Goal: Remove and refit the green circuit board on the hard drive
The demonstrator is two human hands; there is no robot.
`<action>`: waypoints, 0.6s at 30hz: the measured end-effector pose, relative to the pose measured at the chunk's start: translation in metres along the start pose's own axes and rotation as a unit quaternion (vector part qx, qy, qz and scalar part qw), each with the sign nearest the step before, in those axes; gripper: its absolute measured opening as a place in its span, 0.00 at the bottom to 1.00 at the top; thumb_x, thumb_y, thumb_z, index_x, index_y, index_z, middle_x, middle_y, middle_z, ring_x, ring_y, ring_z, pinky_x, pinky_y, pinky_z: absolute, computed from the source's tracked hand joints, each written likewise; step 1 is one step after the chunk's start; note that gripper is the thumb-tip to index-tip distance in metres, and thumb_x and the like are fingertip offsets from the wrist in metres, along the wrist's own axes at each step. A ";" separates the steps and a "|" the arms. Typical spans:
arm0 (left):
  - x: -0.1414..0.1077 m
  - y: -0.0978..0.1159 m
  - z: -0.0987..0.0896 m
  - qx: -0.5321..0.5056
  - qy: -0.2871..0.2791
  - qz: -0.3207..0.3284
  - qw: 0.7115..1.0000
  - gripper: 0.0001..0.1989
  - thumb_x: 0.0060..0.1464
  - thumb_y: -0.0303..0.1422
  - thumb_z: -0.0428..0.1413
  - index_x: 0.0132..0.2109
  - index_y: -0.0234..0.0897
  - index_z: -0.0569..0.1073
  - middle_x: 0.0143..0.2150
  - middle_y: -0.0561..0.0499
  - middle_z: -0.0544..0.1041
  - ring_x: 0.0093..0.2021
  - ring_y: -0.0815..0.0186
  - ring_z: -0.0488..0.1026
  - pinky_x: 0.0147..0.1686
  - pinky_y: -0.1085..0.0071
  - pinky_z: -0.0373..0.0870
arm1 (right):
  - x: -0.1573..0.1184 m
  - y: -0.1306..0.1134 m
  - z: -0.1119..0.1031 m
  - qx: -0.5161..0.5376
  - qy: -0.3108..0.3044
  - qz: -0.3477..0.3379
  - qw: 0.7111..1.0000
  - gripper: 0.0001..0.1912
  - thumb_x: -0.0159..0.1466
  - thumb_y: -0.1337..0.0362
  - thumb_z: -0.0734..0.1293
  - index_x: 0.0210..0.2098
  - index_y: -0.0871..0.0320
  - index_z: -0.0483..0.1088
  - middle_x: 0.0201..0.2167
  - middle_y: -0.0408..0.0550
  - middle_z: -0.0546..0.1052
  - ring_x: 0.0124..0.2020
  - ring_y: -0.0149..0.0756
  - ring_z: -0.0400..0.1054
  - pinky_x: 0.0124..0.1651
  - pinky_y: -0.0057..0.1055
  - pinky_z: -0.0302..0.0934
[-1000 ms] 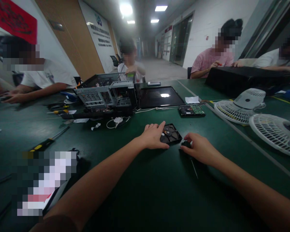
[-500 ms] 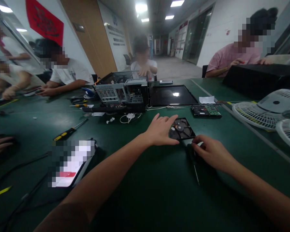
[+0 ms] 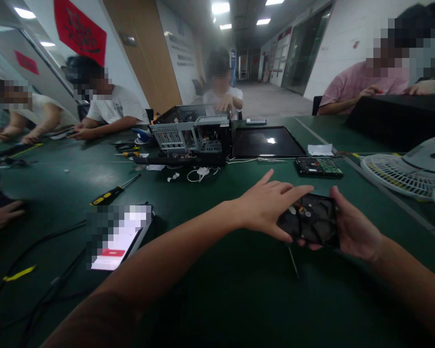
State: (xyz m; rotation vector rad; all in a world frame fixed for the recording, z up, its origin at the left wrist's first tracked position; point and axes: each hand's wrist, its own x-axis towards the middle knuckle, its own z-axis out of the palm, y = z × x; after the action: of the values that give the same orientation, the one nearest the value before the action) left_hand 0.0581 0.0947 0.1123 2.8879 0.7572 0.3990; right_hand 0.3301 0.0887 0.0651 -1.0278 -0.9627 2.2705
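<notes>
A square black plate with a round hub and spokes (image 3: pixel 311 220) is held above the green table, tilted toward me. My right hand (image 3: pixel 357 227) grips its right edge, thumb on top and fingers underneath. At its left edge is my left hand (image 3: pixel 268 205), with thumb and forefinger on the plate and the other fingers spread. Below the plate, the metal shaft of a screwdriver (image 3: pixel 294 262) shows on the table; its handle is hidden. Beyond the plate lies a hard drive with a green circuit board (image 3: pixel 319 167).
An opened computer case (image 3: pixel 188 137) stands ahead, beside a flat black panel (image 3: pixel 268 141). A yellow-black screwdriver (image 3: pixel 110 194), a lit phone (image 3: pixel 125 237) and cables lie left. White fan grilles (image 3: pixel 402 171) are right. Several people sit around the table (image 3: pixel 210 299).
The black plate has been lifted off the table and moved right and nearer. My right hand has left the screwdriver and taken hold of the plate. The view has shifted slightly.
</notes>
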 end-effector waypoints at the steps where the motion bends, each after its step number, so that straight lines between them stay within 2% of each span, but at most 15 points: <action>1: 0.000 0.001 0.000 0.006 -0.005 0.009 1.000 0.54 0.55 0.47 0.66 0.77 0.36 0.45 0.69 0.34 0.67 0.71 0.45 0.62 0.73 0.38 0.32 | 0.001 0.003 0.002 0.009 -0.013 0.008 1.000 0.43 0.69 0.31 0.47 0.64 0.54 0.66 0.47 0.61 0.83 0.45 0.58 0.81 0.45 0.51 0.75; 4: -0.002 -0.001 0.001 0.027 -0.015 0.018 0.999 0.55 0.54 0.46 0.66 0.77 0.37 0.45 0.69 0.35 0.68 0.71 0.44 0.63 0.73 0.36 0.28 | 0.006 0.010 0.007 0.037 -0.049 0.038 0.997 0.44 0.68 0.29 0.48 0.63 0.56 0.67 0.47 0.61 0.83 0.46 0.56 0.81 0.50 0.53 0.72; 7: -0.004 -0.008 0.003 0.047 -0.015 0.025 0.998 0.56 0.52 0.44 0.68 0.77 0.39 0.45 0.70 0.37 0.68 0.71 0.44 0.62 0.72 0.35 0.23 | 0.012 0.016 0.015 0.056 -0.052 0.043 0.996 0.41 0.69 0.31 0.50 0.63 0.55 0.66 0.51 0.60 0.82 0.48 0.54 0.80 0.54 0.53 0.70; 10: -0.008 -0.012 0.009 0.071 0.025 0.011 0.997 0.55 0.53 0.42 0.69 0.77 0.42 0.46 0.75 0.39 0.61 0.76 0.44 0.52 0.73 0.38 0.22 | 0.014 0.014 0.020 0.076 -0.021 0.003 0.997 0.35 0.69 0.36 0.55 0.65 0.50 0.64 0.55 0.58 0.80 0.49 0.54 0.80 0.56 0.53 0.69; 12: -0.011 -0.013 0.017 0.080 0.084 -0.039 0.993 0.54 0.55 0.40 0.68 0.78 0.41 0.45 0.78 0.38 0.51 0.79 0.45 0.43 0.75 0.41 0.28 | 0.011 0.007 0.019 0.088 0.007 -0.033 0.996 0.33 0.68 0.38 0.58 0.65 0.48 0.64 0.57 0.57 0.80 0.50 0.55 0.79 0.57 0.54 0.68; 14: -0.016 -0.012 0.031 0.060 0.135 -0.106 0.983 0.50 0.61 0.40 0.64 0.78 0.39 0.43 0.79 0.37 0.48 0.79 0.46 0.42 0.76 0.42 0.35 | 0.005 -0.005 0.012 0.094 0.048 -0.077 0.991 0.31 0.67 0.41 0.60 0.65 0.46 0.66 0.57 0.55 0.80 0.52 0.56 0.79 0.59 0.54 0.66; 15: -0.019 -0.012 0.040 0.039 0.140 -0.124 0.982 0.44 0.65 0.40 0.60 0.77 0.40 0.45 0.79 0.38 0.50 0.79 0.47 0.44 0.75 0.42 0.40 | 0.001 -0.012 0.006 0.090 0.077 -0.099 0.988 0.31 0.66 0.41 0.62 0.64 0.46 0.67 0.56 0.55 0.80 0.51 0.57 0.79 0.59 0.55 0.67; 17: -0.026 -0.011 0.058 -0.005 0.104 -0.112 0.988 0.31 0.71 0.36 0.51 0.76 0.45 0.52 0.78 0.43 0.54 0.78 0.51 0.48 0.75 0.43 0.47 | -0.008 -0.027 -0.010 0.065 0.144 -0.128 0.979 0.33 0.64 0.41 0.64 0.63 0.49 0.69 0.57 0.59 0.80 0.52 0.59 0.78 0.59 0.55 0.67; 18: -0.030 -0.012 0.067 -0.023 0.081 -0.099 0.991 0.28 0.72 0.34 0.49 0.75 0.46 0.55 0.78 0.45 0.55 0.78 0.53 0.49 0.74 0.44 0.49 | -0.013 -0.033 -0.019 0.048 0.178 -0.139 0.973 0.34 0.63 0.41 0.65 0.62 0.51 0.70 0.57 0.61 0.79 0.52 0.60 0.78 0.58 0.55 0.68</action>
State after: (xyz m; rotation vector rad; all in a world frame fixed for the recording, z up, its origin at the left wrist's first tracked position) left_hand 0.0465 0.0864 0.0396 2.7282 1.0356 0.6226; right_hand 0.3571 0.1097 0.0869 -1.1303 -0.7815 1.8073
